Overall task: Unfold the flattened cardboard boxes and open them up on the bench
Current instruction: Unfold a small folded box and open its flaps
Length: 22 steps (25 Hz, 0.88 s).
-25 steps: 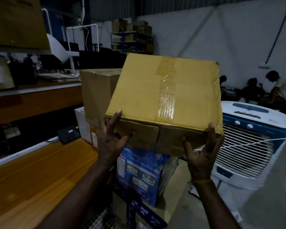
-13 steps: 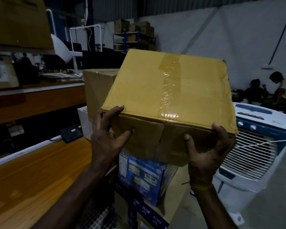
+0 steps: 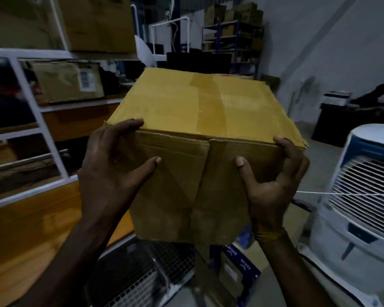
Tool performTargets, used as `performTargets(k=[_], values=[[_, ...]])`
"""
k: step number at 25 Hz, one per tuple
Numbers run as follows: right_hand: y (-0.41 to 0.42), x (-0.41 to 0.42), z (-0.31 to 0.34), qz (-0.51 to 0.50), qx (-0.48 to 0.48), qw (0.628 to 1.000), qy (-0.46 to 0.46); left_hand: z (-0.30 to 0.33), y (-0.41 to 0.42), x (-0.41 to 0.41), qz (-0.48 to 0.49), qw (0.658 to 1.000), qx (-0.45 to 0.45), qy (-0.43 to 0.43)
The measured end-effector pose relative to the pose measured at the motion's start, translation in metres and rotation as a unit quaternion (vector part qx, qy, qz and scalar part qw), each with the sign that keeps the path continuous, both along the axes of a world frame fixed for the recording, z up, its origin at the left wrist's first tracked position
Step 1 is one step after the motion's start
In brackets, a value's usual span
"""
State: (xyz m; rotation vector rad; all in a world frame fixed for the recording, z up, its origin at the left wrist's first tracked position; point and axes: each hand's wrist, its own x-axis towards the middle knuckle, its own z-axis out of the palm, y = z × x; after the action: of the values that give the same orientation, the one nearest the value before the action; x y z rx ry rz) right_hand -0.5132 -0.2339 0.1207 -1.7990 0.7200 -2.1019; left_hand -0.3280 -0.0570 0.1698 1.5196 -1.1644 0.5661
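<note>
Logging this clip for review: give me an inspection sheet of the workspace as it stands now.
Surface: wooden bench at lower left, the visible part bare.
Job's things: one box, already opened up, held in the air; tape along its top seam; two flaps meeting on the near side.
Clutter: blue cartons and a wire cage below the box.
Grippers: left hand and right hand grip the box's near corners, thumbs on the flaps.
Cables: thin white cord across the cooler's grille.
Surroundings: air cooler at right; shelves with boxes at left; rack at the back; a seated person far right.
</note>
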Motion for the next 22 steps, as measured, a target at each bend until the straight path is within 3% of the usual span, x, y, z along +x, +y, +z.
performTargets(k=[6,14,19,22], values=[[0.031,0.084,-0.012,0.148,0.035,0.987,0.046,-0.023,0.072,0.032,0.157,0.986,0.028,0.053],[0.069,0.212,-0.015,0.293,0.062,0.942,0.149,-0.043,0.140,0.099,0.320,0.938,0.076,0.107],[0.065,0.293,-0.002,0.298,0.066,0.927,0.219,-0.049,0.129,0.182,0.402,0.901,0.130,0.098],[0.058,0.333,-0.013,0.287,0.071,0.923,0.246,-0.069,0.116,0.225,0.385,0.908,0.132,0.098]])
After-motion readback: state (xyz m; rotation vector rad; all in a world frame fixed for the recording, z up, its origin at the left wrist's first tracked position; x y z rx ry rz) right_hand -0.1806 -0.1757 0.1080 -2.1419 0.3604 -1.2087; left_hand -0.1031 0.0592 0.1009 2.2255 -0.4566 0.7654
